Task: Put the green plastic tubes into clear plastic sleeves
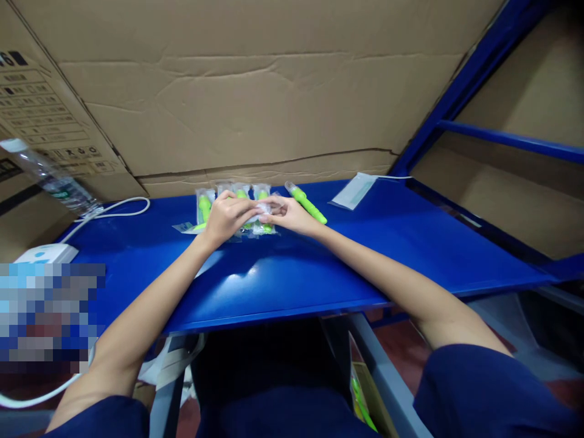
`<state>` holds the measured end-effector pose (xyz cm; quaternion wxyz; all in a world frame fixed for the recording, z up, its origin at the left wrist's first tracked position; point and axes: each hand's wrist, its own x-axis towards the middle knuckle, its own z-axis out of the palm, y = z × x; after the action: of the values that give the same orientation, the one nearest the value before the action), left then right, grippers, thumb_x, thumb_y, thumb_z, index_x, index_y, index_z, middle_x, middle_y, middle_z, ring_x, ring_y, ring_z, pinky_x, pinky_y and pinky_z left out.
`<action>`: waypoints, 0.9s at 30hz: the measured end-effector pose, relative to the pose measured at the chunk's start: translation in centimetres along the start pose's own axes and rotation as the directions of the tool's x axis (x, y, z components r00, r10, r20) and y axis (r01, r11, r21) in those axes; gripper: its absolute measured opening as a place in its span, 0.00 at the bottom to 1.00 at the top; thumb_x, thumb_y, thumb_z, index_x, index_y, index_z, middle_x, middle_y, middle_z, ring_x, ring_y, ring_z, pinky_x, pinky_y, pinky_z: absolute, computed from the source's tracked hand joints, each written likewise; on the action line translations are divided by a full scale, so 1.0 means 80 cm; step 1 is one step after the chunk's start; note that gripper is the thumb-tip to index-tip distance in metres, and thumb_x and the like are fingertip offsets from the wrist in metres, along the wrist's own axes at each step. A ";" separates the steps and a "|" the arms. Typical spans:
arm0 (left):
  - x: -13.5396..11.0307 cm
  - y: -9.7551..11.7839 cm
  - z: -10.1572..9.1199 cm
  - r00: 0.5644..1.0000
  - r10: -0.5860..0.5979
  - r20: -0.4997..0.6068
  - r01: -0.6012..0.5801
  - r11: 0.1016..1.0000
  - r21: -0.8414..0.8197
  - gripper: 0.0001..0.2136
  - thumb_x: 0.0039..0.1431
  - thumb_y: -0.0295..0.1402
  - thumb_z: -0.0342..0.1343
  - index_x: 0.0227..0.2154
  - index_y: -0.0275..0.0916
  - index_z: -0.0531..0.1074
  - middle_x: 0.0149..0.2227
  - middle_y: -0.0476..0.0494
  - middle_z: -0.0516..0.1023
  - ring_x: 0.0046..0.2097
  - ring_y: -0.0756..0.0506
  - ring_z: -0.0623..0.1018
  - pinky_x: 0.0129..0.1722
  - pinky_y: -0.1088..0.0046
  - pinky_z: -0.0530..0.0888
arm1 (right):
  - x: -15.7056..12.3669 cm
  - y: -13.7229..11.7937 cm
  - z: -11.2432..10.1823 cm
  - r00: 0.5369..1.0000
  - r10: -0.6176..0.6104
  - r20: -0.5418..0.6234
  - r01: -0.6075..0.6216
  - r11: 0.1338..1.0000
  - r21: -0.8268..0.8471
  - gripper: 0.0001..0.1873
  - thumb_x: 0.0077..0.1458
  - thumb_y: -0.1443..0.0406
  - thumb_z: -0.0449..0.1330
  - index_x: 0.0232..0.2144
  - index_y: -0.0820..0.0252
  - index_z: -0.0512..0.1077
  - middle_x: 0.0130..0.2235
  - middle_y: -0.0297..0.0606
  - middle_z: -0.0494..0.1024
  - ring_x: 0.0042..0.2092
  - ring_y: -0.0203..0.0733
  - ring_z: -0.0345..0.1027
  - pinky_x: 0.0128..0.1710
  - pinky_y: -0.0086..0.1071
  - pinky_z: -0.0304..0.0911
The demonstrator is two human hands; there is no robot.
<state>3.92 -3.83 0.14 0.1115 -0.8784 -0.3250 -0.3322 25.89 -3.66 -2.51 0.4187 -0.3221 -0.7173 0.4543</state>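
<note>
My left hand (228,218) and my right hand (292,214) meet over the blue table, fingers pinched together on a small piece of clear plastic wrapping (264,208). Whether anything lies inside that wrapping I cannot make out. Beneath and behind my hands lie several bright green items in clear plastic bags (205,207), side by side and partly covered by my fingers. Just beyond my right hand rests a loose green tube-like item with a clear cap (309,204), outside any bag. A flat pack of clear bags (354,191) lies farther right.
The blue table (283,280) ends at cardboard panels (255,109). At the left are a clear plastic bottle (59,182), a white cable (123,207) and a white power strip (48,252). A blue metal frame (438,121) rises at the right. Below, a box holds green pieces (360,398).
</note>
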 end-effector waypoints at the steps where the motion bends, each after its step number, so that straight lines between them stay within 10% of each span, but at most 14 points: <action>1: 0.001 0.002 0.000 1.000 0.007 0.013 -0.007 1.000 -0.016 0.17 0.72 0.44 0.49 0.42 0.41 0.81 0.40 0.43 0.86 0.39 0.45 0.83 0.46 0.63 0.72 | -0.001 -0.002 0.002 1.000 0.008 -0.013 -0.008 1.000 0.013 0.28 0.46 0.54 0.73 0.48 0.60 0.77 0.41 0.39 0.82 0.38 0.42 0.77 0.42 0.36 0.75; 9: 0.003 -0.002 -0.018 0.984 -0.104 0.144 0.101 0.995 0.028 0.32 0.61 0.53 0.59 0.63 0.40 0.66 0.52 0.37 0.82 0.48 0.38 0.83 0.48 0.64 0.73 | 0.007 0.008 -0.016 0.993 0.057 -0.105 -0.032 0.974 0.224 0.29 0.44 0.49 0.75 0.43 0.59 0.76 0.40 0.40 0.82 0.40 0.42 0.78 0.48 0.37 0.75; 19: 0.001 -0.012 -0.022 0.956 -0.164 0.241 0.097 0.959 0.267 0.27 0.60 0.52 0.60 0.58 0.43 0.75 0.44 0.40 0.86 0.41 0.38 0.84 0.34 0.69 0.73 | 0.021 0.017 -0.042 0.926 0.225 -0.305 -0.062 0.884 0.464 0.16 0.50 0.58 0.72 0.37 0.56 0.72 0.35 0.32 0.77 0.34 0.33 0.72 0.40 0.26 0.74; 27: -0.002 -0.014 -0.014 0.986 -0.088 0.141 0.039 0.947 0.319 0.17 0.68 0.43 0.54 0.51 0.43 0.80 0.42 0.39 0.86 0.37 0.40 0.84 0.36 0.64 0.71 | 0.022 0.005 -0.043 0.935 0.267 -0.236 -0.101 0.834 0.542 0.22 0.56 0.47 0.68 0.42 0.54 0.71 0.42 0.39 0.80 0.44 0.40 0.76 0.43 0.30 0.75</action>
<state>2.56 -3.51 0.88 0.2142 -0.8613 -0.4097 -0.2107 28.22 -0.70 -1.56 0.5483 -0.3301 -0.4598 0.6156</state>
